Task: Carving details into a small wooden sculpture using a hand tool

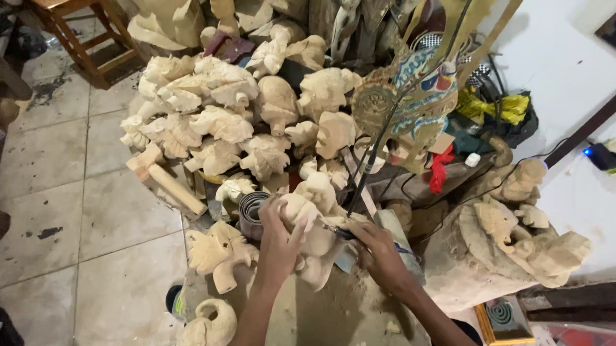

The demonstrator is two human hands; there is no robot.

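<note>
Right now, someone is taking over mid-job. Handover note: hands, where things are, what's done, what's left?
Left hand: gripping the pale wooden carving from its left side, steadying it on the dusty bench.
Right hand: holds a thin carving tool, its tip against the carving.
Around: a heap of unpainted carvings behind, a sandpaper roll just left of the held piece, a painted puppet upright at right.
Done: the piece is roughly shaped.
Left: detail cutting looks unfinished; how much remains cannot be told.
</note>
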